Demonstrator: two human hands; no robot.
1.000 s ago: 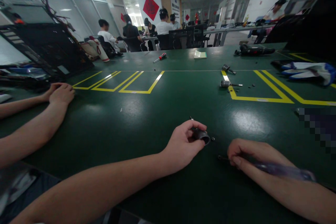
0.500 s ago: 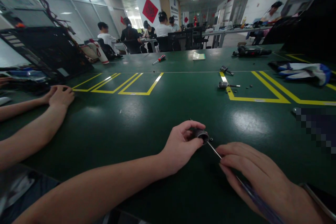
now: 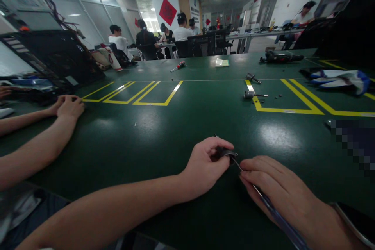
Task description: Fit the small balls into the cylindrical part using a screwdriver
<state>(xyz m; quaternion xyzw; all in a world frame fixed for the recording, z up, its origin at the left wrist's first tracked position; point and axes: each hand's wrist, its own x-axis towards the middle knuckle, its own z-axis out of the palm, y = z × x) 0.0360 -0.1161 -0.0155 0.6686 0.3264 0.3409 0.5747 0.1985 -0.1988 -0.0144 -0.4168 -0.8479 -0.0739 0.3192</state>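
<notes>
My left hand is closed around a small dark metal cylindrical part, its hollow end turned toward my right hand. Thumb and fingers hide much of the part. In my right hand is a screwdriver with a dark bluish, see-through handle, pinched along its thin steel shaft. The shaft's tip reaches into the open end of the part, so the tip itself is hidden. Both hands are just above the green tabletop.
Farther off lie two metal parts with shafts, small loose pieces, a red-handled screwdriver, a notepad, a power tool and gloves. A co-worker's hands rest at the left.
The metal part has tipped and shifted slightly right in my left hand, showing less of its opening. My right hand has moved a little closer to it along with the screwdriver.
</notes>
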